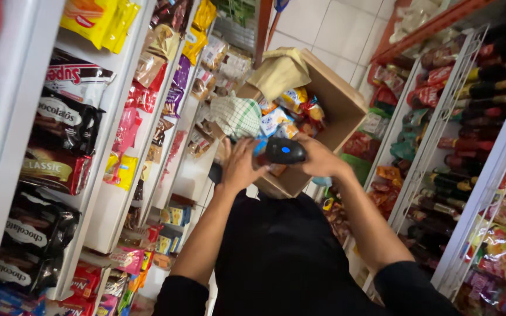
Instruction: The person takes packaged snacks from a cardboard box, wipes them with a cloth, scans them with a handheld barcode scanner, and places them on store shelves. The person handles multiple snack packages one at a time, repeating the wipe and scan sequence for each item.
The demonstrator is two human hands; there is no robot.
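Note:
A brown cardboard box (pixel 346 102) rests against my body, open, with several snack packets (pixel 276 120) and a checked cloth (pixel 236 115) inside. My left hand (pixel 240 164) lies flat on the box's near edge, fingers spread over the packets. My right hand (pixel 317 157) grips a black handheld scanner (pixel 284 151) with a blue light, held just above the packets at the box's near rim. Both my sleeves are black.
White shelves (pixel 112 193) packed with biscuit and chocolate packs line the left. On the right a wire rack (pixel 440 117) holds bottles and snack bags. The narrow aisle has a tiled floor (pixel 329 29) beyond the box.

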